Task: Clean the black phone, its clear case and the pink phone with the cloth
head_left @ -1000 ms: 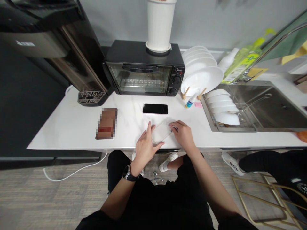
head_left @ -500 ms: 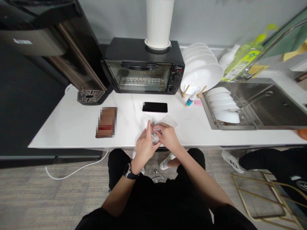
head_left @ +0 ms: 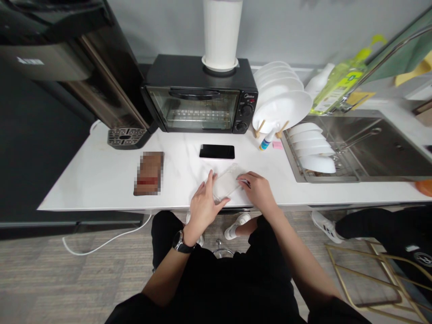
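A clear, flat, rectangular piece like a phone case (head_left: 227, 182) lies tilted on the white counter near its front edge. My left hand (head_left: 204, 202), a watch on its wrist, rests at the left end of the clear piece with thumb and fingers spread around its corner. At the right side of the piece, the fingers of my right hand (head_left: 258, 189) are pinched together; whatever they hold is too small to make out. Behind both hands lies a black phone (head_left: 217, 151) with a pink edge, screen up.
A brown blurred item (head_left: 149, 174) lies to the left. Behind stand a toaster oven (head_left: 202, 110), a drinks machine (head_left: 126, 138), racked plates (head_left: 285, 108) and a small bottle (head_left: 266, 141). The sink (head_left: 398, 146) is at right, with a person's leg (head_left: 367, 223) below.
My right hand has moved right, away from my left hand, uncovering more of the clear piece. My left hand has stayed almost in place. The view has shifted slightly.
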{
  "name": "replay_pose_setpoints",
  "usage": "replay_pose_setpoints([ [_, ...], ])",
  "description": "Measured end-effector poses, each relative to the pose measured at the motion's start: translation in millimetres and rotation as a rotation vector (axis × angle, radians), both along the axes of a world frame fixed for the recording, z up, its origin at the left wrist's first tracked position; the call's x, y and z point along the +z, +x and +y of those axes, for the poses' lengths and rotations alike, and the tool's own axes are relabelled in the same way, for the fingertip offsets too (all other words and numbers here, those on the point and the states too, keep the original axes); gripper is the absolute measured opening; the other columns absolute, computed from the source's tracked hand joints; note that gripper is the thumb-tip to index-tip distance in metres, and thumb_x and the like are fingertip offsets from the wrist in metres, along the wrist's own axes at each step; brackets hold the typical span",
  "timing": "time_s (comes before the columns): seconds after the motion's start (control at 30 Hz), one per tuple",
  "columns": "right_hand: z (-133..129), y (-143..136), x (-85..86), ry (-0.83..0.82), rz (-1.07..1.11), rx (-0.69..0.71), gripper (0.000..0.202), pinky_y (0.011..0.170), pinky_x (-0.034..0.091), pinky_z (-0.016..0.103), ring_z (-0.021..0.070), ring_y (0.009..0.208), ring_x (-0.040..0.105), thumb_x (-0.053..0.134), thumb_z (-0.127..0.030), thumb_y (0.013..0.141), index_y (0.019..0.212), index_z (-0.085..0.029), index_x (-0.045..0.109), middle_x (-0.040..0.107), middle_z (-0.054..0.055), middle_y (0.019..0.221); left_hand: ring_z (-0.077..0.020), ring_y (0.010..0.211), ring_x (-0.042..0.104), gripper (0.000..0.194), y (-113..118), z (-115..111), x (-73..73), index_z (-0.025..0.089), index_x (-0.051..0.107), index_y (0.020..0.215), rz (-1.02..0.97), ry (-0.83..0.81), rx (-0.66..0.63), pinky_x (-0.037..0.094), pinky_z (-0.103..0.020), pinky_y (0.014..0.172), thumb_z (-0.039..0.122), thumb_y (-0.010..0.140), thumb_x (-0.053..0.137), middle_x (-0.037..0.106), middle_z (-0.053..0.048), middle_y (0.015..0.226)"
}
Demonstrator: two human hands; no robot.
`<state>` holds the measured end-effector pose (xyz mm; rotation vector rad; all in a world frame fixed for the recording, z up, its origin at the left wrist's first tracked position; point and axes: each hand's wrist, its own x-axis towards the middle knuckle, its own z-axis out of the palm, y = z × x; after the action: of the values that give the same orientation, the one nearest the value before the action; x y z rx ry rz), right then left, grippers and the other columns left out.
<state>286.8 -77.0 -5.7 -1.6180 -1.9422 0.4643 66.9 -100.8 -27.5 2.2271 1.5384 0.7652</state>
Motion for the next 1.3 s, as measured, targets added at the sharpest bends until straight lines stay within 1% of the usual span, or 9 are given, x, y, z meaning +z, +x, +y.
replay_pose_setpoints([
  [0.13,27.9,13.1,-2.8,0.048,-0.032,-0.084,0.02,0.085,0.053,0.032,0.0224,0.091,0.073,0.064,-0.011,0.098,0.105,-0.019,0.081,0.079,0.009,0.103,-0.0336,0.145,0.061,0.124,0.2,0.1,2.1,0.026,-0.002,0.173,0.012,-0.011,0.009,0.051,-0.05,0.123,0.042,0.088,0.087,0.058,-0.011,0.162],
  [0.3,45.8,-12.8,-4.4,0.055,-0.033,-0.07,0.02,0.089,0.053,0.033,0.0235,0.095,0.073,0.063,-0.01,0.099,0.105,-0.017,0.08,0.079,0.01,0.104,-0.0338,0.143,0.062,0.127,-0.8,1.3,1.2,0.026,-0.004,0.173,0.017,0.018,-0.007,0.05,-0.051,0.124,0.042,0.087,0.087,0.058,-0.011,0.162],
  [0.43,34.0,-45.0,-3.9,0.028,0.03,0.089,0.018,0.094,0.053,0.032,0.0229,0.101,0.073,0.066,-0.01,0.099,0.104,-0.02,0.08,0.08,0.008,0.107,-0.034,0.142,0.064,0.127,-1.3,1.7,-2.7,0.025,-0.005,0.174,0.018,0.03,-0.003,0.052,-0.051,0.122,0.042,0.087,0.087,0.06,-0.013,0.16],
  [0.53,18.0,-61.2,-1.8,-0.016,0.053,0.159,0.016,0.091,0.053,0.032,0.0222,0.098,0.074,0.067,-0.011,0.099,0.103,-0.02,0.08,0.08,0.008,0.105,-0.0337,0.142,0.064,0.127,-1.1,1.1,-4.4,0.025,-0.008,0.174,0.019,0.028,0.011,0.056,-0.05,0.117,0.033,0.088,0.085,0.057,-0.015,0.162],
  [0.73,-13.4,-57.3,4.4,-0.12,0.15,0.253,0.014,0.084,0.051,0.028,0.0185,0.088,0.073,0.07,-0.012,0.098,0.098,-0.022,0.08,0.08,0.003,0.096,-0.0299,0.145,0.061,0.122,-1.2,0.1,-3.5,0.028,-0.011,0.173,0.013,0.04,-0.01,0.054,-0.049,0.121,0.017,0.09,0.077,0.056,-0.008,0.164],
  [0.9,-16.4,-28.0,4.7,-0.098,0.09,0.125,0.018,0.083,0.051,0.03,0.0194,0.089,0.073,0.067,-0.009,0.097,0.099,-0.021,0.08,0.08,0.006,0.101,-0.0328,0.143,0.062,0.121,-1.3,0.4,-1.8,0.026,-0.003,0.174,0.012,0.028,-0.016,0.05,-0.051,0.124,0.036,0.09,0.084,0.056,-0.011,0.163],
  [1.07,14.0,1.5,1.2,-0.03,-0.012,-0.082,0.018,0.085,0.051,0.032,0.0219,0.09,0.073,0.066,-0.011,0.098,0.103,-0.019,0.081,0.08,0.009,0.103,-0.0339,0.143,0.062,0.12,-0.5,1.2,-0.4,0.025,0.002,0.174,0.024,0.006,0.002,0.05,-0.053,0.124,0.043,0.089,0.085,0.058,-0.011,0.162],
  [1.2,40.3,0.0,-0.5,-0.004,-0.045,-0.153,0.02,0.087,0.052,0.033,0.0243,0.094,0.073,0.064,-0.01,0.098,0.108,-0.017,0.08,0.079,0.01,0.106,-0.0332,0.143,0.063,0.12,-0.4,1.1,-0.4,0.025,0.003,0.174,0.028,0.019,0.005,0.051,-0.053,0.123,0.043,0.089,0.085,0.058,-0.012,0.162],
  [1.3,46.5,-17.1,-2.5,0.006,-0.036,-0.101,0.019,0.09,0.052,0.033,0.0243,0.097,0.073,0.063,-0.01,0.099,0.107,-0.017,0.079,0.079,0.01,0.107,-0.0344,0.143,0.063,0.12,-0.6,1.1,-1.4,0.026,0.002,0.174,0.013,0.022,-0.004,0.05,-0.053,0.123,0.043,0.089,0.085,0.058,-0.012,0.162],
])
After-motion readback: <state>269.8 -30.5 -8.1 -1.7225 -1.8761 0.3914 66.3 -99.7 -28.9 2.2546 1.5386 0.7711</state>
